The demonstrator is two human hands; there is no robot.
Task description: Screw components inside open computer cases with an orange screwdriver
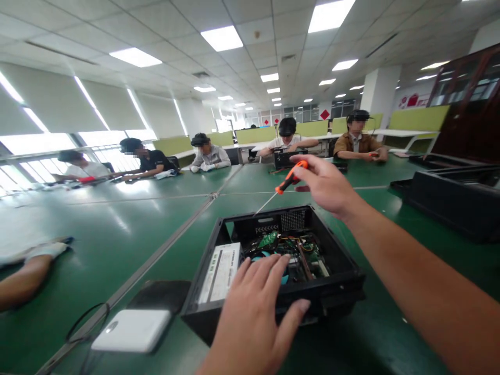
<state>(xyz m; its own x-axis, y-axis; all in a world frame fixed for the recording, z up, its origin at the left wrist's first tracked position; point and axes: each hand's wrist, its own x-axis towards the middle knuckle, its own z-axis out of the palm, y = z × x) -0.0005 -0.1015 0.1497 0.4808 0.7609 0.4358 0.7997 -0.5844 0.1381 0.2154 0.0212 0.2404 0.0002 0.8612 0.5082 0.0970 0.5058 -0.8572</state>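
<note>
An open black computer case (339,260) lies on the green table in front of me. Inside it are a labelled white power supply (222,271), a green circuit board (269,239), cables and a fan with blue blades, partly covered by my fingers. My left hand (258,302) rests over the near side of the case, its fingers stretched out and thumb apart. Above the far right of the case, my right hand (324,182) grips a screwdriver (288,179) with an orange and black handle. Its thin shaft slants down to the left, the tip near the far rim.
A white box-like device (132,330) with a black cable (84,317) and a dark flat panel (160,298) lie left of the case. Another black case (453,195) stands at the right. A co-worker's arm (31,276) reaches in from the left; several people sit across the green table (117,229).
</note>
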